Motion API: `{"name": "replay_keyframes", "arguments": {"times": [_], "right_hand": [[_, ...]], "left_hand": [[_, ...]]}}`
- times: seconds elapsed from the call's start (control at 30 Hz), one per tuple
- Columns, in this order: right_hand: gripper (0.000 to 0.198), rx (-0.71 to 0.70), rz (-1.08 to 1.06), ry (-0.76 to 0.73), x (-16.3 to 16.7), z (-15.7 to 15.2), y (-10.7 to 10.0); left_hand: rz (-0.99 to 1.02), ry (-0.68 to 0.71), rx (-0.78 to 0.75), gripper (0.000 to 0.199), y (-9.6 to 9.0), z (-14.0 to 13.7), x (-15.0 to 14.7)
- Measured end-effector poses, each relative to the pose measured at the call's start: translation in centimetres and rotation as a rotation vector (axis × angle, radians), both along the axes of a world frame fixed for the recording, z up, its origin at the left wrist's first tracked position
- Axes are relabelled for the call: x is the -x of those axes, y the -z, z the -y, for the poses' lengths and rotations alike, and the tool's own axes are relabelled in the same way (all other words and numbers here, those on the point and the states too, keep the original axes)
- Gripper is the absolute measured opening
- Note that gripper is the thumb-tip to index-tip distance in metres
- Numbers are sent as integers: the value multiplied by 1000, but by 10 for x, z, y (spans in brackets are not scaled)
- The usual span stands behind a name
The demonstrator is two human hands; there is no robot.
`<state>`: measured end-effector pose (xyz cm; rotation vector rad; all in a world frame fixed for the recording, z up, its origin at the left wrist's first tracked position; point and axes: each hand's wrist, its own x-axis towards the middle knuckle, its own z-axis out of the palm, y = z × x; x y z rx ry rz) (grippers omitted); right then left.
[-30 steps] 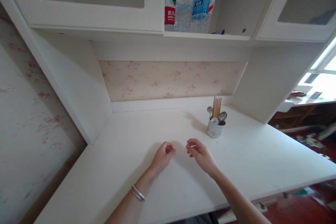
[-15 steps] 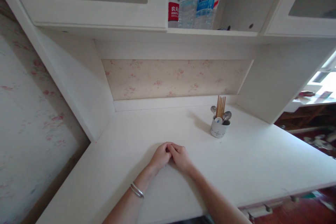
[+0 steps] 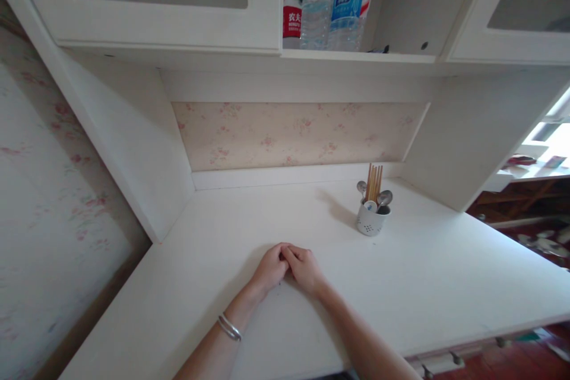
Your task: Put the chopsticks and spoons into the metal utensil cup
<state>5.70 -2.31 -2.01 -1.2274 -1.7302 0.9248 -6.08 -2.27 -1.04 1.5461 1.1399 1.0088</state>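
My left hand point(image 3: 270, 267) and my right hand point(image 3: 306, 269) rest together on the white tabletop point(image 3: 214, 231). They are clasped, with the fingers closed and touching each other, and no object shows between them. A silver bangle point(image 3: 230, 327) circles my left wrist. To the right and farther back stands a white perforated utensil holder point(image 3: 370, 222), apart from both hands. It holds several wooden chopsticks point(image 3: 374, 182) and metal spoons point(image 3: 385, 198), with a round white piece among them.
Above the table hangs a white cabinet point(image 3: 178, 27) with plastic bottles point(image 3: 347, 6) on its open shelf. White side panels point(image 3: 133, 113) border the table at left and right. Drawer knobs point(image 3: 456, 358) show below the front edge at the right.
My hands stay clasped in the same place on the table. Only the camera view has shifted very slightly.
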Motion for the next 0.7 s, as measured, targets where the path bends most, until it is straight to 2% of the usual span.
{"name": "replay_keyframes", "arguments": {"times": [0.23,0.7], "right_hand": [[50,17,6,-7,0,-1,1],[50,15,-5,-1,1,-2,0]], "left_hand": [[9,-14,-6,41,7,-2,-1],[-1,-17,-1,40,7,-1,0]]}}
